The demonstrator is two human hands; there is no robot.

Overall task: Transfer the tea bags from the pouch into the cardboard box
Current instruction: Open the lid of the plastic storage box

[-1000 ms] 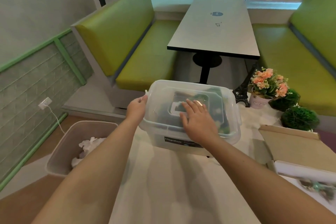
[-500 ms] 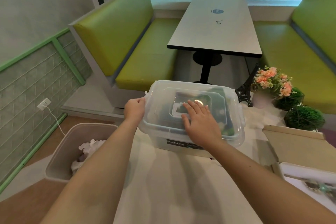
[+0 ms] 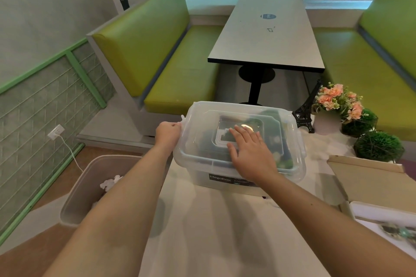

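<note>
Since the earlier frames, neither hand has shifted noticeably on the clear plastic storage bin (image 3: 243, 139); the view alone has drifted slightly. Left hand (image 3: 168, 130) is curled at the left end of the bin's lid, fingers closed around the side latch (image 3: 183, 119). Right hand (image 3: 251, 153) lies flat on top of the lid (image 3: 202, 119), fingers (image 3: 242, 134) extended and slightly spread over the recessed centre panel, gripping nothing. The lid is seated on the bin. Through the translucent walls, dark and green contents are visible, but the plastic blurs them too much to identify; whether the pouch or the tea bags are among them cannot be determined. The bin carries a dark label reading "Megabox" (image 3: 221, 181) on its near wall and stands on a white table (image 3: 202, 231). To the right, an open cardboard box (image 3: 369, 177) rests on the same table, well apart from the bin; its interior shows plain brown board. Just in front of it lies a white tray (image 3: 387, 216), its contents indistinct. Left of the table, on the floor, a beige waste bin (image 3: 78, 193) holds crumpled white paper (image 3: 110, 183). Behind the cardboard box stand potted pink flowers (image 3: 337, 99) and two green ball plants (image 3: 379, 146).
</note>
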